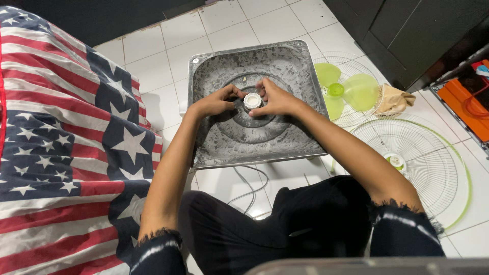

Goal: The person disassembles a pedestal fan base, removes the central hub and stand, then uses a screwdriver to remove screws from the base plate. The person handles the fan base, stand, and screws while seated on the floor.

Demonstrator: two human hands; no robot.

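A square grey metal fan base (285, 66), dusty and speckled, lies flat on the white tiled floor in front of me. At its round centre sits a small white ribbed knob (252, 101). My left hand (216, 102) pinches the knob from the left with thumb and fingertips. From the right, my right hand (277, 99) closes its fingers on the same knob. Both forearms reach forward over my black-trousered knees.
A light green fan blade (346, 91) lies on a white wire grille at the right, beside a tan cloth (395, 101). Nearer lies a second grille with a green rim (423, 163). A star-and-stripe fabric (56, 147) covers the left; dark cabinets (412, 30) stand behind on the right. A white cable (249, 188) runs under the base.
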